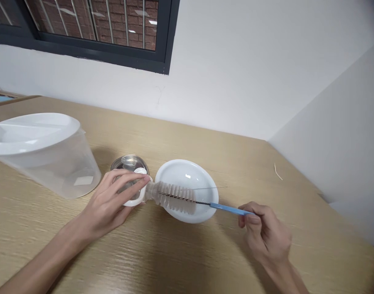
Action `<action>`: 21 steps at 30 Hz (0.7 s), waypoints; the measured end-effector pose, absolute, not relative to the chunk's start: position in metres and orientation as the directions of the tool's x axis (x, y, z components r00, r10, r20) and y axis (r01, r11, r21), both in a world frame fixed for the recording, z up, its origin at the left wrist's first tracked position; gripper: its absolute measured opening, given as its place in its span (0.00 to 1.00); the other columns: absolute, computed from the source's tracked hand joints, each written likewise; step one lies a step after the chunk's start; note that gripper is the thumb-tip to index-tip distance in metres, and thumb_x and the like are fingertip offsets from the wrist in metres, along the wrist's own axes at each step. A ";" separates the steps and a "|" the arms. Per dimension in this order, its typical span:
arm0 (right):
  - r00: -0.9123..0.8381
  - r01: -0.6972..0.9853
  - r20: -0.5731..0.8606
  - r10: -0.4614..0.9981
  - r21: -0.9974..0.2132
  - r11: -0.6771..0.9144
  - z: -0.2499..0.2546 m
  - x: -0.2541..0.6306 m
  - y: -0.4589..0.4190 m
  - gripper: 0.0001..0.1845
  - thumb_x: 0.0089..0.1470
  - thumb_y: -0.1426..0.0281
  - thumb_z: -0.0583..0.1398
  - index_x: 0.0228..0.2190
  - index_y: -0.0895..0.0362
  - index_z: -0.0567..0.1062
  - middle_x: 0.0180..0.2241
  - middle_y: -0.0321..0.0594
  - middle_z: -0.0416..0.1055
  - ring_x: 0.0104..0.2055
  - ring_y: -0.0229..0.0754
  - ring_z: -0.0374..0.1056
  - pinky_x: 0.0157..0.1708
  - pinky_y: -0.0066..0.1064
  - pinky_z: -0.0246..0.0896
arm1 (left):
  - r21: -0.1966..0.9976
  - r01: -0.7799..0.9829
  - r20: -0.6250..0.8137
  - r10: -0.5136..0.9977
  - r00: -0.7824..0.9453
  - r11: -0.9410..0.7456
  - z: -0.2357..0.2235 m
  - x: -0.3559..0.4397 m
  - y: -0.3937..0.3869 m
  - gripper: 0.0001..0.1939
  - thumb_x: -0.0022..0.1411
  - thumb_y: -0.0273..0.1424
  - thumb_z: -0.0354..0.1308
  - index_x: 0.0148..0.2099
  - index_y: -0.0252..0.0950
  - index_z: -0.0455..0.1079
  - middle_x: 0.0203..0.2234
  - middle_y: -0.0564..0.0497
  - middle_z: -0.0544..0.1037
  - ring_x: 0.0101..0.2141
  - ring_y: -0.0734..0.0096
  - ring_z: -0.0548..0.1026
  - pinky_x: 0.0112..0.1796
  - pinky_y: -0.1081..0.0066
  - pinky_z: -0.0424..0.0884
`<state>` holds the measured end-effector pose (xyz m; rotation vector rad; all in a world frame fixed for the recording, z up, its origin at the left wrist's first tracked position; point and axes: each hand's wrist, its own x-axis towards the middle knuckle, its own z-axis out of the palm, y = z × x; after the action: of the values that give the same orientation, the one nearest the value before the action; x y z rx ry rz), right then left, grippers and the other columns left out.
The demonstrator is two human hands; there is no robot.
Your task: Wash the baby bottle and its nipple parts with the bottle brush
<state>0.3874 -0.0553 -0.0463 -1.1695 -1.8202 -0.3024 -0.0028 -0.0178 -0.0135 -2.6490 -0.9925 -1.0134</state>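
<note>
Fingers of the left hand (125, 178) are closed around a small clear plastic container with a white rim (132, 203), and it is held low over the pale wooden bench (174, 261). Fingers of the right hand (252, 219) are pinched on the flat blue plastic handle (230, 210) of a long bottle brush with pale brown bristles (176, 198). The tip of the brush is placed at the mouth of the container, but how deep it is inserted cannot be told. A shallow white oval dish (187, 171) is seen under the brush, a clear domed lid (127, 163) just behind the left hand. The brush appears to be at the entering step; steady pushing along the container's axis seems to be required next.
</note>
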 end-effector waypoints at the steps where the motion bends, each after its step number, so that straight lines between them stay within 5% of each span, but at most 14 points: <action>1: -0.125 0.815 0.796 0.592 -0.258 0.519 -0.047 0.388 -0.055 0.14 0.72 0.65 0.52 0.33 0.56 0.70 0.22 0.33 0.69 0.20 0.32 0.64 0.22 0.24 0.58 | 0.099 0.626 0.639 0.532 0.556 -0.773 -0.013 -0.003 -0.018 0.31 0.66 0.19 0.61 0.69 0.37 0.61 0.56 0.41 0.74 0.54 0.54 0.68 0.53 0.54 0.70; 17: -0.074 0.830 0.755 0.652 -0.316 0.460 -0.051 0.386 -0.063 0.17 0.72 0.65 0.51 0.30 0.54 0.69 0.20 0.31 0.65 0.18 0.31 0.55 0.23 0.28 0.52 | 0.092 0.625 0.644 0.525 0.557 -0.775 -0.014 -0.005 -0.019 0.32 0.67 0.19 0.60 0.69 0.37 0.60 0.57 0.40 0.73 0.55 0.55 0.67 0.54 0.54 0.68; 21: -0.002 0.742 0.772 0.636 -0.425 0.518 -0.055 0.386 -0.059 0.06 0.67 0.68 0.58 0.42 0.55 0.74 0.27 0.35 0.71 0.25 0.35 0.68 0.26 0.27 0.64 | 0.097 0.639 0.641 0.539 0.546 -0.763 -0.014 -0.006 -0.018 0.34 0.67 0.18 0.60 0.71 0.39 0.57 0.58 0.41 0.74 0.55 0.55 0.68 0.55 0.54 0.68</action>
<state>0.3859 -0.0593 -0.0551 -1.1746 -1.6989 -0.1252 -0.0056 -0.0176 -0.0139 -2.6294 -1.0097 -1.0133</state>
